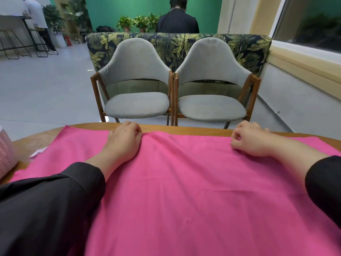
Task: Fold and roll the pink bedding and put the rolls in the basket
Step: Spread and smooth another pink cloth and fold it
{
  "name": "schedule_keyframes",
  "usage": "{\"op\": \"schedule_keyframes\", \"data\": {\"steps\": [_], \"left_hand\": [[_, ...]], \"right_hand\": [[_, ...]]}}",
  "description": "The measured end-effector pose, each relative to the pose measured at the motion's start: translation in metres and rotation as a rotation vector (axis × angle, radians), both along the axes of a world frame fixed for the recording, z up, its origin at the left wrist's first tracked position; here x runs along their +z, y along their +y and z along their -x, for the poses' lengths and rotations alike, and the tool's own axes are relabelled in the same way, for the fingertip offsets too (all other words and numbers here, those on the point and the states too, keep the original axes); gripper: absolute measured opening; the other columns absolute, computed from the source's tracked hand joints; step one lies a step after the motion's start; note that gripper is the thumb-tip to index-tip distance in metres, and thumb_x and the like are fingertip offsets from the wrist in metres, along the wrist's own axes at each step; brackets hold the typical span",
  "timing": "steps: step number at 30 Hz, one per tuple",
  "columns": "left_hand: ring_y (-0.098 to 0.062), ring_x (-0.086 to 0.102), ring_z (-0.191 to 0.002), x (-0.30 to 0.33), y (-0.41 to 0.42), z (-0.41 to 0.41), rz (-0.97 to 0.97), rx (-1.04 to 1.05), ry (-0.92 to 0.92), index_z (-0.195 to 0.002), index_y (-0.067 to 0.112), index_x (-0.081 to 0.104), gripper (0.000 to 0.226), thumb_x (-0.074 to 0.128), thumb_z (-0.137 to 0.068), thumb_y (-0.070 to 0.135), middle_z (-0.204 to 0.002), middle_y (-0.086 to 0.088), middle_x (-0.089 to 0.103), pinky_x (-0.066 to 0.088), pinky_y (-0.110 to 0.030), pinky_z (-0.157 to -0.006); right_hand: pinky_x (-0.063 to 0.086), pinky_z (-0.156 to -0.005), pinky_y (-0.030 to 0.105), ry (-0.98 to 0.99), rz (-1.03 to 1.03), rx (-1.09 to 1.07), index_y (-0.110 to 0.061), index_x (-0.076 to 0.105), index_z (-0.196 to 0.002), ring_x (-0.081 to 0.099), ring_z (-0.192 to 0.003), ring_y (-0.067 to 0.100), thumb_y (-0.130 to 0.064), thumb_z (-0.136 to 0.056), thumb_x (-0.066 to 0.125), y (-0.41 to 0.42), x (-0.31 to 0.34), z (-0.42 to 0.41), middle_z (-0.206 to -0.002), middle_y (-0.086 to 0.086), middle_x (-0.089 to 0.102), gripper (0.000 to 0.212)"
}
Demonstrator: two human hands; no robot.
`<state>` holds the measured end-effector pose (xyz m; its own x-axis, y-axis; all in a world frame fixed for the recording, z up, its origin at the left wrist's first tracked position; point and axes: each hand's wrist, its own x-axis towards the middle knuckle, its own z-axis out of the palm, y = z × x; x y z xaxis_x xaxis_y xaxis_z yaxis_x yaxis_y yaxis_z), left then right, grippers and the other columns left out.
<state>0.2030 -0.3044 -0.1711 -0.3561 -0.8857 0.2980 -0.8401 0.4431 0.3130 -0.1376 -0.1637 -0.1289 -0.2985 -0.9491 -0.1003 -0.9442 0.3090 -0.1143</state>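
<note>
Bedding (184,182) lies spread flat over the table (46,137), basket (5,154) at its left edge. Left hand (123,141) and right hand (249,139) each appear to pinch the far hem, fingers curled. Risk: uneven pull skews the fold; overhanging cloth may slide off.

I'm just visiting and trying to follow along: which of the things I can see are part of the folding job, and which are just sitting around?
Part of the job:
- pink bedding, spread on the table
- left hand and right hand, both at its far edge
- pale pink basket, far left

Just lying about:
- two grey chairs
- leaf-patterned sofa back
- potted plants
</note>
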Motion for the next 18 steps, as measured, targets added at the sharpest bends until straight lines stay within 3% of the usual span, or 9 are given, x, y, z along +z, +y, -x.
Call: {"op": "schedule_keyframes", "data": {"steps": [5,8,12,15,18], "left_hand": [[-0.021,0.047,-0.087,-0.003,-0.003,0.001,0.022,0.029,0.031,-0.088,0.023,0.048,0.014,0.043,-0.101,0.025,-0.093,0.005,0.049,0.035,-0.039,-0.079],[-0.023,0.048,-0.088,-0.003,-0.005,0.001,0.034,0.041,0.03,-0.088,0.022,0.049,0.013,0.046,-0.1,0.024,-0.094,0.005,0.05,0.04,-0.041,-0.08],[-0.026,0.054,-0.092,-0.003,-0.004,-0.001,0.032,0.053,0.019,-0.088,0.022,0.052,0.012,0.048,-0.099,0.024,-0.093,0.005,0.049,0.044,-0.044,-0.083],[-0.027,0.057,-0.1,-0.002,-0.003,0.0,0.028,0.033,0.002,-0.096,0.023,0.057,0.013,0.049,-0.099,0.033,-0.101,0.004,0.056,0.045,-0.045,-0.087],[-0.02,0.055,-0.112,-0.001,-0.002,0.0,-0.025,-0.016,-0.02,-0.111,0.029,0.063,0.024,0.05,-0.098,0.043,-0.117,0.007,0.06,0.042,-0.047,-0.097]], "right_hand": [[0.034,-0.09,0.045,0.048,0.25,-0.036,-0.031,0.061,-0.088,0.042,-0.119,0.026,-0.034,-0.095,0.053,-0.006,0.003,-0.001,-0.112,-0.002,0.049,0.011],[0.038,-0.086,0.044,0.037,0.225,-0.03,-0.031,0.057,-0.084,0.049,-0.109,0.026,-0.033,-0.097,0.052,-0.005,-0.012,0.003,-0.102,-0.003,0.051,0.013],[0.042,-0.091,0.045,-0.038,0.29,-0.002,-0.032,0.057,-0.102,0.051,-0.109,0.02,-0.035,-0.096,0.056,0.001,-0.023,0.012,-0.107,-0.007,0.054,0.007],[0.044,-0.095,0.041,-0.041,0.271,0.057,-0.025,0.063,-0.111,0.053,-0.11,0.02,-0.019,-0.092,0.054,0.01,-0.02,0.025,-0.109,-0.005,0.054,0.022],[0.04,-0.09,0.031,-0.032,0.246,0.101,-0.02,0.068,-0.109,0.055,-0.107,0.021,-0.007,-0.09,0.048,0.02,-0.018,0.039,-0.105,-0.004,0.052,0.031]]}}
